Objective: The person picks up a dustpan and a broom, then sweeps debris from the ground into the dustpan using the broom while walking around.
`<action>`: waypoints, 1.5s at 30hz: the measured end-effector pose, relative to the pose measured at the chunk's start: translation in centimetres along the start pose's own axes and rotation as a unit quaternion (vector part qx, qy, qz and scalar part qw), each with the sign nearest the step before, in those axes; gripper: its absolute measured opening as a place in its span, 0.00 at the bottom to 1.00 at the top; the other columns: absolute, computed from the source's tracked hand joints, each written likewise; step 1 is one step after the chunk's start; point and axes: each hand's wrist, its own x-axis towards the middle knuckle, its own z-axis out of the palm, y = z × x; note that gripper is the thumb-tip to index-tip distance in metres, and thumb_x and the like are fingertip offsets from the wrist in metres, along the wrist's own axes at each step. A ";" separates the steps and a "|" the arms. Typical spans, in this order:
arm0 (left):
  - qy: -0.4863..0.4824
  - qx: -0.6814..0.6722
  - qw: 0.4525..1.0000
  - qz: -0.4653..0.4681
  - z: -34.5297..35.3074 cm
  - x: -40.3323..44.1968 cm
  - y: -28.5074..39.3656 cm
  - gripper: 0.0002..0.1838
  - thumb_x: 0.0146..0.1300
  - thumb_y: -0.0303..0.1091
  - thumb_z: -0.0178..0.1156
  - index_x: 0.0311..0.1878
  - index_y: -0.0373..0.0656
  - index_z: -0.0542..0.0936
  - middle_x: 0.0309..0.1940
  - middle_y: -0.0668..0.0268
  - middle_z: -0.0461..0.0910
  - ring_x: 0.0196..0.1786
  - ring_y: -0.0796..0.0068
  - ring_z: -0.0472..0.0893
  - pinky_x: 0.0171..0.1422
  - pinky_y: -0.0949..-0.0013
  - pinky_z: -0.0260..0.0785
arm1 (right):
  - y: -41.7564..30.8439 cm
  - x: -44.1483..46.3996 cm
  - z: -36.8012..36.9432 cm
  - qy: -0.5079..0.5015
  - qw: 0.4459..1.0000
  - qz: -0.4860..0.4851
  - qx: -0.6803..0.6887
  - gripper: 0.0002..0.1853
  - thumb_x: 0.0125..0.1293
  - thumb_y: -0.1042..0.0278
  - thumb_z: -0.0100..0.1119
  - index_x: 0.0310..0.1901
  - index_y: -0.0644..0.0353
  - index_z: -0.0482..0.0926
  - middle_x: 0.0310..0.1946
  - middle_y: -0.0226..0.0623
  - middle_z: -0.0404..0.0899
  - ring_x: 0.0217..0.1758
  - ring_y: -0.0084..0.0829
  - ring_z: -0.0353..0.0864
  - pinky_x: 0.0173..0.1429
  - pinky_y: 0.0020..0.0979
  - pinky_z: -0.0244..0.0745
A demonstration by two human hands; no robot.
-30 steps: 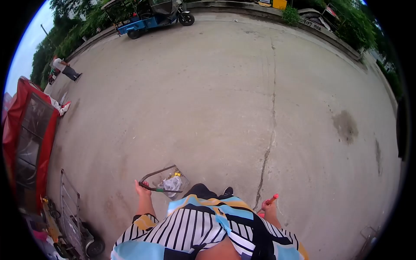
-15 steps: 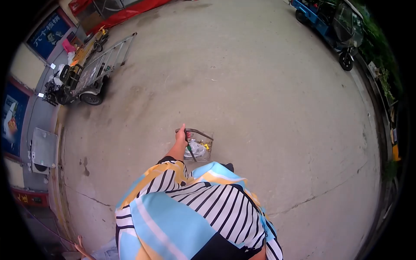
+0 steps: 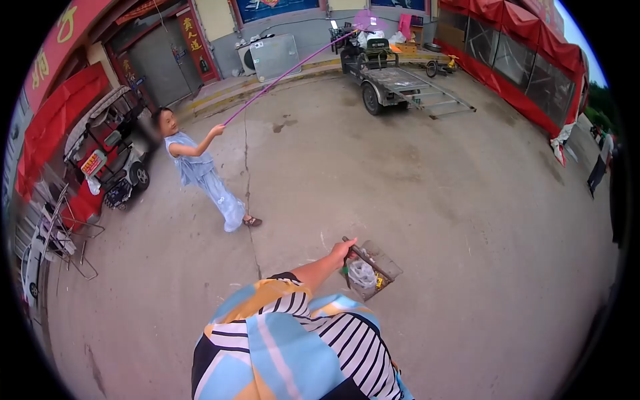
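My left hand (image 3: 343,251) is closed around the dark handle (image 3: 364,255) of a dustpan (image 3: 388,267), low in front of me. In the pan lie a crumpled clear plastic bag (image 3: 363,273) and a small yellow wrapper (image 3: 379,282), with other bits of litter. My right hand is out of view, and my patterned blue, yellow and striped clothing (image 3: 287,340) fills the bottom of the view.
A person in light blue (image 3: 200,170) stands to the left, holding out a long purple pole (image 3: 287,72). A flatbed tricycle (image 3: 393,83) is parked ahead, a covered cart (image 3: 117,153) at left. Red-edged tents (image 3: 517,50) line the right, where another person (image 3: 601,163) stands.
My view has swung to the left, bringing in the person with the pole and the shopfronts. The dustpan is still in my left hand. The blue three-wheeler has left the view.
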 end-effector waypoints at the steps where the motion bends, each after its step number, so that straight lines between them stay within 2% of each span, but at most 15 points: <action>1: 0.034 -0.023 0.999 0.017 0.4 -0.9 0.0 0.15 0.55 0.43 0.61 0.22 0.43 0.72 0.15 0.67 0.72 0.16 0.77 0.70 0.20 0.74 0.62 | -2.2 0.2 0.6 -0.009 1.000 0.008 -0.012 0.05 0.60 0.72 0.48 0.29 0.62 0.65 0.21 0.30 0.65 0.24 0.19 0.63 0.29 0.19 0.65; 6: 0.128 -0.054 0.989 0.057 2.0 -2.5 0.3 0.14 0.54 0.40 0.63 0.21 0.45 0.70 0.13 0.69 0.68 0.14 0.79 0.66 0.17 0.75 0.58 | -11.5 0.7 0.1 -0.016 1.000 -0.004 0.002 0.06 0.60 0.72 0.48 0.30 0.62 0.64 0.21 0.30 0.65 0.24 0.19 0.64 0.29 0.19 0.65; 11: 0.192 -0.052 0.979 0.049 -2.7 -4.6 -1.0 0.09 0.55 0.33 0.58 0.22 0.46 0.71 0.13 0.71 0.68 0.13 0.81 0.65 0.16 0.75 0.58 | -13.1 -1.3 -4.5 -0.006 0.998 -0.046 0.053 0.06 0.61 0.72 0.49 0.31 0.62 0.63 0.21 0.31 0.66 0.24 0.20 0.65 0.29 0.19 0.65; 15: 0.243 -0.026 0.969 0.048 -5.4 -1.9 -3.6 0.09 0.52 0.34 0.60 0.21 0.45 0.72 0.12 0.69 0.68 0.12 0.80 0.66 0.14 0.77 0.58 | -13.2 -1.6 -5.7 -0.006 0.994 -0.070 0.082 0.06 0.61 0.72 0.49 0.32 0.62 0.63 0.22 0.31 0.66 0.25 0.20 0.66 0.29 0.19 0.66; 18: 0.234 -0.003 0.972 0.036 -6.1 0.9 -4.7 0.09 0.51 0.34 0.60 0.21 0.45 0.71 0.11 0.70 0.67 0.11 0.80 0.64 0.12 0.77 0.57 | -13.1 0.6 -5.5 -0.005 0.995 -0.054 0.084 0.07 0.61 0.71 0.49 0.32 0.62 0.63 0.22 0.31 0.66 0.25 0.20 0.66 0.29 0.19 0.66; 21: 0.240 -0.010 0.971 0.001 -5.0 3.4 -5.1 0.09 0.51 0.34 0.59 0.21 0.46 0.70 0.11 0.70 0.67 0.10 0.80 0.63 0.12 0.78 0.56 | -12.1 7.0 -9.2 0.028 0.991 0.057 0.118 0.06 0.62 0.73 0.47 0.29 0.61 0.62 0.20 0.30 0.64 0.24 0.21 0.65 0.28 0.20 0.66; 24: 0.208 -0.014 0.977 -0.043 -4.3 3.4 -4.8 0.10 0.49 0.35 0.59 0.21 0.47 0.68 0.12 0.70 0.66 0.11 0.80 0.64 0.12 0.78 0.56 | -10.9 8.4 -6.7 0.145 0.977 0.114 0.106 0.07 0.62 0.69 0.46 0.31 0.56 0.60 0.12 0.29 0.61 0.13 0.24 0.63 0.18 0.23 0.61; 27: 0.186 -0.020 0.981 -0.054 -5.1 6.2 -5.4 0.09 0.50 0.35 0.57 0.22 0.46 0.68 0.12 0.71 0.64 0.12 0.80 0.64 0.12 0.77 0.56 | -10.6 11.0 -4.9 0.122 0.985 0.099 0.075 0.07 0.62 0.69 0.47 0.32 0.56 0.59 0.13 0.30 0.62 0.13 0.24 0.63 0.18 0.23 0.61; 30: 0.167 -0.009 0.985 -0.042 -5.0 8.9 -5.8 0.09 0.51 0.34 0.56 0.21 0.46 0.67 0.12 0.70 0.64 0.12 0.79 0.64 0.14 0.77 0.56 | -11.4 16.7 -5.1 0.164 0.975 0.142 0.054 0.06 0.61 0.73 0.48 0.33 0.60 0.60 0.17 0.31 0.62 0.17 0.23 0.63 0.22 0.23 0.63; 33: 0.145 0.005 0.989 -0.020 -2.7 10.1 -5.4 0.08 0.51 0.33 0.54 0.22 0.45 0.68 0.12 0.69 0.65 0.12 0.78 0.64 0.15 0.75 0.57 | -13.0 16.9 -1.1 0.183 0.973 0.133 0.034 0.07 0.61 0.72 0.48 0.33 0.59 0.60 0.15 0.29 0.62 0.15 0.23 0.63 0.20 0.24 0.62; 34: 0.124 -0.004 0.992 -0.017 -2.2 11.1 -5.7 0.06 0.51 0.32 0.54 0.22 0.44 0.69 0.12 0.68 0.66 0.12 0.77 0.65 0.15 0.74 0.57 | -13.4 18.1 -1.7 0.147 0.982 0.115 0.009 0.07 0.62 0.70 0.47 0.34 0.58 0.60 0.16 0.30 0.62 0.16 0.23 0.64 0.21 0.23 0.63; 37: 0.118 0.011 0.993 -0.015 3.1 12.0 -4.3 0.05 0.50 0.31 0.54 0.23 0.42 0.70 0.12 0.68 0.66 0.12 0.77 0.65 0.16 0.74 0.57 | -14.7 22.0 -2.8 0.164 0.976 0.141 0.034 0.06 0.63 0.69 0.47 0.35 0.60 0.61 0.17 0.31 0.63 0.17 0.23 0.65 0.22 0.22 0.65; 40: 0.091 0.008 0.996 -0.011 6.7 14.9 -4.4 0.06 0.49 0.31 0.54 0.22 0.41 0.70 0.12 0.67 0.67 0.13 0.76 0.65 0.16 0.74 0.58 | -15.0 26.0 -4.8 0.149 0.977 0.145 0.051 0.10 0.60 0.68 0.53 0.38 0.55 0.62 0.19 0.32 0.64 0.18 0.27 0.68 0.19 0.26 0.64; 43: 0.083 0.077 0.994 -0.003 10.0 17.6 -4.7 0.06 0.49 0.31 0.55 0.21 0.40 0.70 0.12 0.67 0.67 0.12 0.76 0.66 0.16 0.74 0.58 | -18.8 21.3 5.1 0.122 0.983 0.137 0.011 0.09 0.63 0.66 0.49 0.37 0.63 0.63 0.23 0.33 0.68 0.21 0.24 0.70 0.27 0.20 0.68; 45: 0.080 0.094 0.992 -0.001 12.7 19.5 -4.5 0.06 0.48 0.30 0.55 0.21 0.40 0.71 0.12 0.67 0.67 0.12 0.76 0.66 0.15 0.74 0.57 | -20.7 23.9 5.5 0.133 0.971 0.191 0.053 0.09 0.63 0.66 0.48 0.38 0.63 0.63 0.24 0.34 0.69 0.22 0.25 0.71 0.27 0.20 0.68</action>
